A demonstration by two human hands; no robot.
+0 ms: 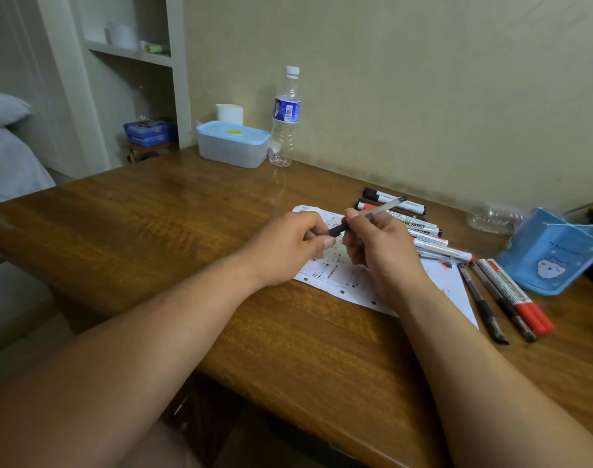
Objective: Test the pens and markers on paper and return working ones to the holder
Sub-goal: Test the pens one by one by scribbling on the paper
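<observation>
Your left hand (293, 246) pinches the cap end of the clear pen (372, 214), right hand (377, 249) grips its barrel, mid-frame over the paper (350, 285); a jerked cap risks ink flicking; holder (548, 255) sits right.

Brown wooden table (160, 211), glossy, set against a beige wall. At the far edge stood a lidded blue-topped plastic box (232, 143), just beside it a clear water bottle (286, 119). Mid-table lay a scribbled sheet of paper (352, 282); behind it a cluster of whiteboard markers (420, 228). To the right lay pens and red-capped markers (511, 295) side by side, near a tilted blue holder (548, 258).
</observation>
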